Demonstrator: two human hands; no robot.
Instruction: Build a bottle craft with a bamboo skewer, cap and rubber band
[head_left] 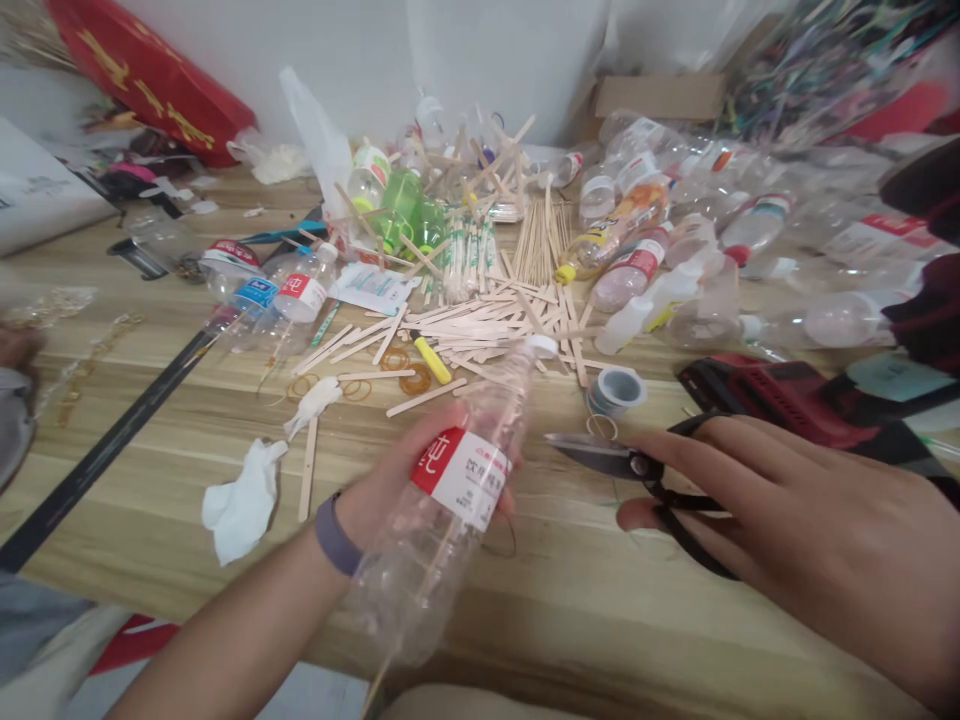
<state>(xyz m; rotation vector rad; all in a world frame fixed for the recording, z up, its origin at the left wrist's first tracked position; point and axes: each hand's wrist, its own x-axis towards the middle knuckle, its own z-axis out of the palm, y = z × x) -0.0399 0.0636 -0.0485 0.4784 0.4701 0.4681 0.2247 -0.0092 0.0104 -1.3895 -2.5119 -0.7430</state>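
Observation:
My left hand [382, 480] is wrapped round a clear plastic bottle [420, 560] with a white cap and a red and white label. The bottle is tilted, cap away from me, and a thin stick shows at its base end. On the right, my right hand [810, 520] holds black-handled scissors [637, 462], fingers about the handles and blades pointing left toward the bottle. The blades look closed or nearly so. Just beyond them lie a roll of tape [616, 390] and a rubber band [602, 427].
Wooden craft sticks [480, 325] are heaped mid-table. Several empty bottles [757, 225] crowd the back right, by a red and black power tool [757, 390]. A yellow-handled cutter [431, 358], crumpled tissue [244, 500] and a long dark strip [112, 440] lie leftward. Another person's hand [19, 345] shows at far left.

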